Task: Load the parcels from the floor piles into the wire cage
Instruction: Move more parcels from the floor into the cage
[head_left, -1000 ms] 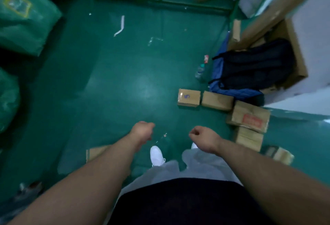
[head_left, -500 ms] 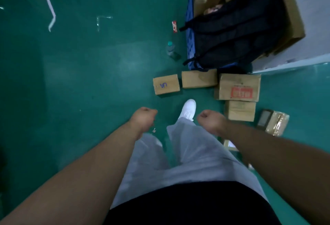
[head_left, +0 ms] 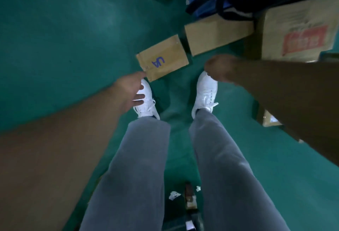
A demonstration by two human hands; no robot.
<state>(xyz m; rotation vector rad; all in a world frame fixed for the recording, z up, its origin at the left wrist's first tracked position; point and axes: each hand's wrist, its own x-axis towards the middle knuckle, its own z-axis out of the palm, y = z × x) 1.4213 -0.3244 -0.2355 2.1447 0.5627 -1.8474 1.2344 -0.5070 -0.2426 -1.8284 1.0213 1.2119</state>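
The person's left hand (head_left: 131, 88) hangs low with its fingers (head_left: 139, 96) loosely spread, gripping nothing, right at the near-left corner of a small brown cardboard parcel marked "UA" in blue (head_left: 163, 60); whether they touch, I cannot tell. The parcel lies on the green floor (head_left: 64, 38), just beyond the white shoes (head_left: 206, 91). The right hand (head_left: 220, 69) is blurred, so its fingers are unreadable.

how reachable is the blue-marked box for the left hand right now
Likely yes: the open left hand sits right at the near corner of the blue-marked box, with nothing between them.
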